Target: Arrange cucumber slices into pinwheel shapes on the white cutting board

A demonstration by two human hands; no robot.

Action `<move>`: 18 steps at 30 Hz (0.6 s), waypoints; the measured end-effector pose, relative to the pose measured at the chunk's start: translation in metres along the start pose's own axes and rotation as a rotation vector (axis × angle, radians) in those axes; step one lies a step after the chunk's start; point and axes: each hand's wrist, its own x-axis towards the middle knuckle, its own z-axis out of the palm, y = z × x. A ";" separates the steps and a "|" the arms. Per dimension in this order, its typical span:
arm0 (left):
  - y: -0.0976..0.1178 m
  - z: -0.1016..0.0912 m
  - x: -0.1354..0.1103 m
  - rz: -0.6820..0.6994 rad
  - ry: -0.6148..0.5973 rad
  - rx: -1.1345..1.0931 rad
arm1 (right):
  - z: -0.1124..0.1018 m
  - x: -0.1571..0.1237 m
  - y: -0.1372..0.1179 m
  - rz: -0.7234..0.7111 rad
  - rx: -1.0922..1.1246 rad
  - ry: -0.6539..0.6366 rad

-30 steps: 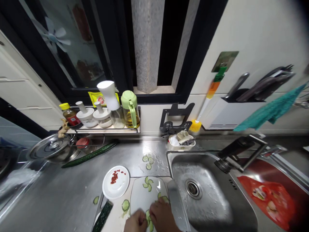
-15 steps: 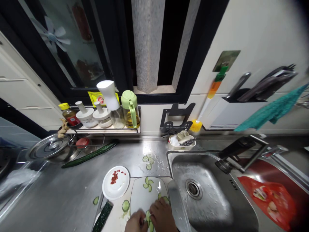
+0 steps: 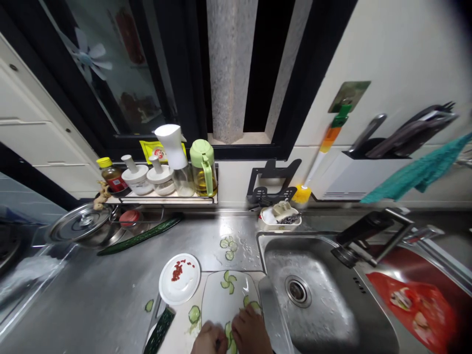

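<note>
At the bottom edge, my left hand (image 3: 207, 340) and my right hand (image 3: 251, 334) rest close together on a white oblong plate (image 3: 221, 302). Both have curled fingertips meeting at thin cucumber slices (image 3: 229, 332) between them. More slices sit on the plate as a small flower shape (image 3: 227, 283) and a pair (image 3: 250, 304) by my right hand. A loose slice (image 3: 193, 313) lies left of the plate, beside a dark cucumber piece (image 3: 159, 334). A round white plate (image 3: 180, 278) holds red bits.
A steel sink (image 3: 313, 295) lies right of the plate, with a tap (image 3: 368, 233). Cucumber slices (image 3: 227, 244) and a long cucumber (image 3: 142, 236) lie on the steel counter. A rack of bottles (image 3: 162, 177), a pot lid (image 3: 79, 223) and a soap dish (image 3: 279, 216) stand behind.
The camera has shifted slightly, moving the scene a little right and down. Both hands stay together at the cucumber slices on the plate, with only small finger movement.
</note>
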 end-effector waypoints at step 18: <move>-0.066 -0.049 0.021 -0.152 0.235 -0.040 | 0.022 -0.015 0.020 -0.089 -0.045 0.158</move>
